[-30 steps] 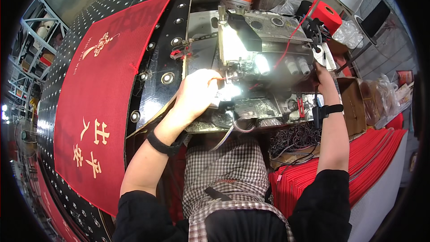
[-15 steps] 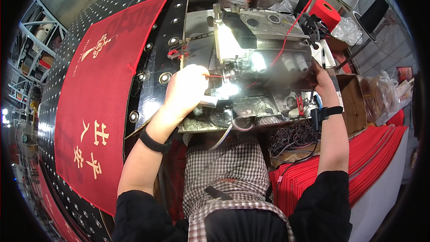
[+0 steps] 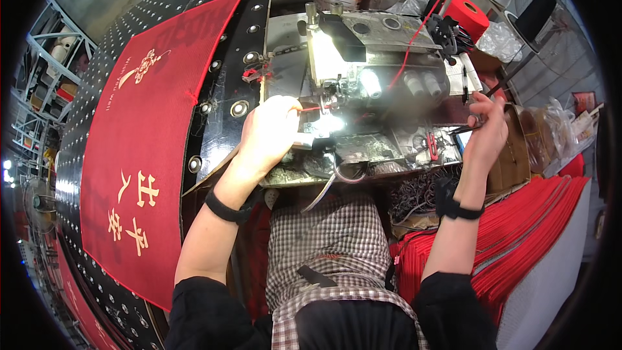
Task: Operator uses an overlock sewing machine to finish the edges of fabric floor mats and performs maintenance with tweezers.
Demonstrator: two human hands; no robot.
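An industrial sewing machine with a lit needle area stands in front of me. My left hand is closed in a pinch at the left of the needle area. From its fingertips a taut red thread runs into the machine. At the machine's right end, my right hand is raised with curled fingers around a slim dark tool. Its tip points left; its exact kind is hard to make out. A red mat with gold lettering and a knot ornament lies on the left, a red thread end at its edge.
The black table is studded with metal balls. A red thread cone and white cones stand at the back right. Red snips lie on the machine bed. Stacked red mats fill the lower right, beside a cardboard box.
My right hand has come away from the machine's right end, turned, and now shows the slim dark tool in its fingers. My left hand has barely moved and keeps its pinch on the thread.
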